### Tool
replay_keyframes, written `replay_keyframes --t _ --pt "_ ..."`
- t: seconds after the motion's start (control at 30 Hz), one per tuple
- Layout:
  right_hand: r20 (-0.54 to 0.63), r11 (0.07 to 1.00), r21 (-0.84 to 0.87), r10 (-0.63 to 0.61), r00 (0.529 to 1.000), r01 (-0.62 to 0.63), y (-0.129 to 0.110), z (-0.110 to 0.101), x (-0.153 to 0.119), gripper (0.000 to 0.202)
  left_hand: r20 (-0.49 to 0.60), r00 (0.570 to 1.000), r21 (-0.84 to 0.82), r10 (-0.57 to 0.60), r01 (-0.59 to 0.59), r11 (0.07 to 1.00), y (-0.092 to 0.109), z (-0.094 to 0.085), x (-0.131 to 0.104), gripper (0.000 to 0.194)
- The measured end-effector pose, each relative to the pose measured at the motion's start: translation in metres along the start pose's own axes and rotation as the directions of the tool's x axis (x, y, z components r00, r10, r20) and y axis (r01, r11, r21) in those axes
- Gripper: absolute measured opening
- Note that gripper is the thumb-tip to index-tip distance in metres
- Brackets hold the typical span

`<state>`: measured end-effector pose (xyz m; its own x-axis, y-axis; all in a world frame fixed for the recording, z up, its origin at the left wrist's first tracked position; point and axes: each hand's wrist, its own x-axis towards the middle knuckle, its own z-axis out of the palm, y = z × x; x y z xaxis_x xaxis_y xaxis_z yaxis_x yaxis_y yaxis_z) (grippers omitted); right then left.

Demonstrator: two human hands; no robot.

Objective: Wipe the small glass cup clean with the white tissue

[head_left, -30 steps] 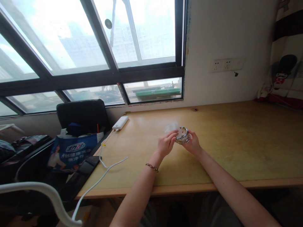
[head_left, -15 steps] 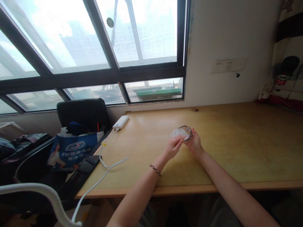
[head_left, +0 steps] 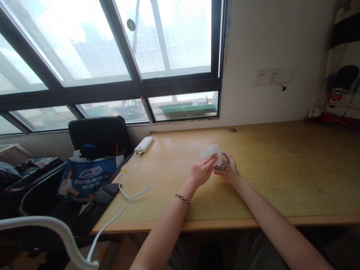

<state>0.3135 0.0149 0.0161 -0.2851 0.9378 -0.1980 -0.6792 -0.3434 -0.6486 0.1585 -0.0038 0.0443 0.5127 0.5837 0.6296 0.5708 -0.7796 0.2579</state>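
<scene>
My left hand (head_left: 203, 171) is closed on a crumpled white tissue (head_left: 210, 150), its fingers pressed flat together over the near side. Close against it, my right hand (head_left: 231, 168) grips a round, dark, patterned ring-like object (head_left: 222, 165), which looks like a bangle or the rim of a small bowl; I cannot tell which. The tissue touches the ring's left side. Both hands are above the middle of the wooden desk (head_left: 267, 180). A braided bracelet (head_left: 182, 199) circles my left wrist.
A white power bank (head_left: 144, 144) lies at the desk's back left corner, with a white cable (head_left: 132, 197) trailing over the left edge. Left of it stand a black chair (head_left: 98, 131) and a blue bag (head_left: 87, 178). Behind are the window and a wall socket (head_left: 272, 77).
My left hand has shifted up over the white tissue, which bunches higher and more to the left. The ring has tilted and moved slightly down in my right hand.
</scene>
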Motion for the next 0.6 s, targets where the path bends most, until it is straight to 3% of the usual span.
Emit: replay_keyframes --t 0.17,0.43,0.53,0.6 --pt "-0.040 0.999 -0.045 -0.030 0.999 0.028 0.000 0.004 -0.002 0.040 0.019 0.999 -0.013 -0.046 0.046 0.999 0.003 -0.001 0.001 0.037" --pt "-0.107 0.959 -0.078 -0.279 0.954 0.272 0.004 0.009 0.002 0.031 0.065 0.987 0.105 -0.147 0.140 0.985 0.008 0.010 -0.001 0.033" --pt "-0.102 0.932 -0.119 -0.356 0.929 0.344 0.007 0.009 0.004 0.032 0.071 0.983 0.034 -0.168 0.166 0.986 0.013 0.013 -0.001 0.032" --pt "-0.097 0.912 -0.138 -0.401 0.911 0.386 0.008 0.007 0.007 0.033 0.075 0.981 -0.102 -0.180 0.188 0.977 0.015 0.014 0.000 0.035"
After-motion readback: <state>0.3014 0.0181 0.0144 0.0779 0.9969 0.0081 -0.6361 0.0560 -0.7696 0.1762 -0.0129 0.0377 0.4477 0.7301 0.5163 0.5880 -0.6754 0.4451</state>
